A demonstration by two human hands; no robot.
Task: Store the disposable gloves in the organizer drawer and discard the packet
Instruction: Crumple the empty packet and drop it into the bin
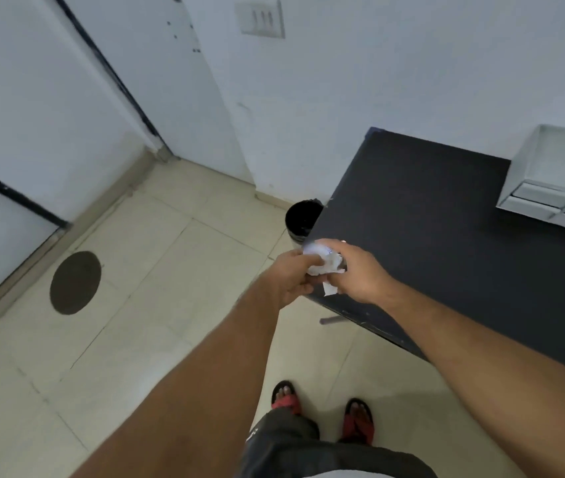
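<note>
A crumpled white packet [324,262] with faint blue print is squeezed between both hands, over the near left corner of the dark table [429,215]. My left hand [291,279] grips it from the left and my right hand [360,270] closes over it from the right. A black bin [303,219] stands on the floor just beyond the hands, half hidden by the table's left edge. The white organizer [549,181] sits at the table's far right; a drawer front shows low on it. No gloves are visible.
White wall with a switch plate [262,17] lies ahead, and a door with a dark frame [108,70] stands at the left. A round brown floor cover [76,282] sits in the beige tiles. My feet in red sandals [322,412] stand near the table's front edge.
</note>
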